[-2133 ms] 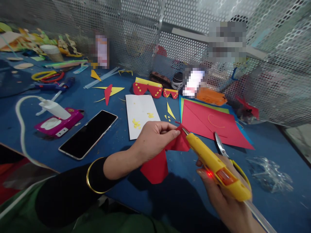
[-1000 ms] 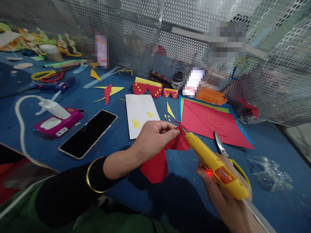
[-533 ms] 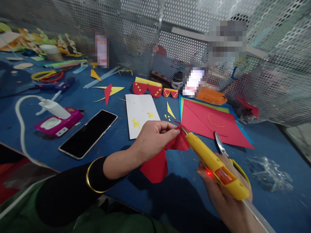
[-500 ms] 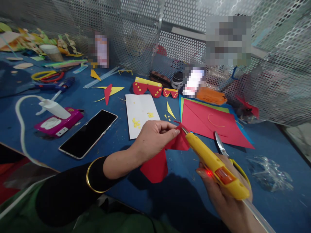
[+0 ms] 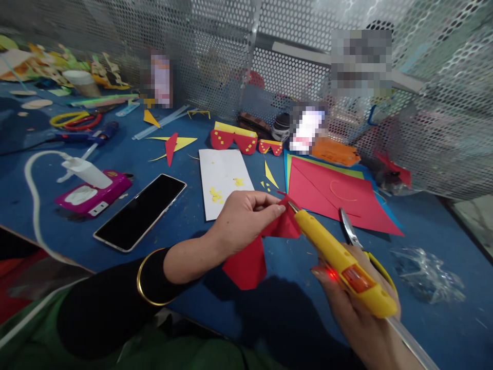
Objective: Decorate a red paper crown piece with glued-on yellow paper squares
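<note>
Between the thumb and fingers of my left hand (image 5: 242, 218) is a red paper cutout (image 5: 248, 264), its wide lobes hanging below the hand. My right hand (image 5: 354, 303) grips a yellow hot glue gun (image 5: 333, 252) with a clear glue stick out of its back end. A red light glows by the trigger. The metal nozzle meets the paper's upper edge, close to my left fingertips; whether glue is coming out I cannot see. Scissors (image 5: 348, 228) with yellow handles lie just beyond my right hand, partly hidden by it.
Red sheets (image 5: 327, 185) lie at the back right, near crumpled clear plastic (image 5: 427, 275). A white card (image 5: 225, 167) bears yellow paper bits. Behind it stand red-and-yellow paper glasses (image 5: 234, 141). A black phone (image 5: 140, 213) and a magenta power adapter (image 5: 94, 192) occupy the left.
</note>
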`<state>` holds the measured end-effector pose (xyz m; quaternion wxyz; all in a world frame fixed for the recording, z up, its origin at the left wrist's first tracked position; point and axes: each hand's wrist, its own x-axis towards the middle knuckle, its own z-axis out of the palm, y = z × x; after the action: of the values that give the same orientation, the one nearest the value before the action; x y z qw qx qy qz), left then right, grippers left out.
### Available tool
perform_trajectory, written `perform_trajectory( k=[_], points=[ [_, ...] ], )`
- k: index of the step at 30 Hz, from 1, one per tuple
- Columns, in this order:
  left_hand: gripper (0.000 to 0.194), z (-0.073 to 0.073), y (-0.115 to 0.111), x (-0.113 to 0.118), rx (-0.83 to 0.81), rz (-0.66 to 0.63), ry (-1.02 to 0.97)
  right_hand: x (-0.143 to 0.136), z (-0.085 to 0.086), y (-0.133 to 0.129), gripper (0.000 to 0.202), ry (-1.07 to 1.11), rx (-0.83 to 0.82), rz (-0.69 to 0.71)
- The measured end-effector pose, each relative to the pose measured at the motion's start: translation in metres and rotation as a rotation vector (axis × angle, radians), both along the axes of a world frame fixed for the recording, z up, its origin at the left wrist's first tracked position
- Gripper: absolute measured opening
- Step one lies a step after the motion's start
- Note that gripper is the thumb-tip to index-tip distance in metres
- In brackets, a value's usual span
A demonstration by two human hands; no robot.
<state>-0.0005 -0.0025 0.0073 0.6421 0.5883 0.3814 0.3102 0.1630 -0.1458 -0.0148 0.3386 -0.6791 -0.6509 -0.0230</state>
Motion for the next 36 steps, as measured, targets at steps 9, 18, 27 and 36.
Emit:
perform_trajectory(
  k=[9,18,27,36],
  points=[
    [0.018,0.000,-0.001,-0.001,-0.006,0.002,0.012,-0.001,-0.002,-0.001,0.022,0.045,-0.016,-0.007],
    [0.020,0.000,0.000,0.000,-0.008,0.004,0.007,0.013,-0.003,0.001,0.014,-0.061,0.011,0.088],
    [0.018,0.002,-0.001,0.000,-0.016,0.005,0.006,0.008,-0.004,-0.001,0.020,0.023,-0.020,0.028],
    [0.018,0.000,-0.001,-0.001,0.002,0.006,0.000,0.005,-0.003,-0.002,0.019,0.027,-0.023,0.003]
  ],
)
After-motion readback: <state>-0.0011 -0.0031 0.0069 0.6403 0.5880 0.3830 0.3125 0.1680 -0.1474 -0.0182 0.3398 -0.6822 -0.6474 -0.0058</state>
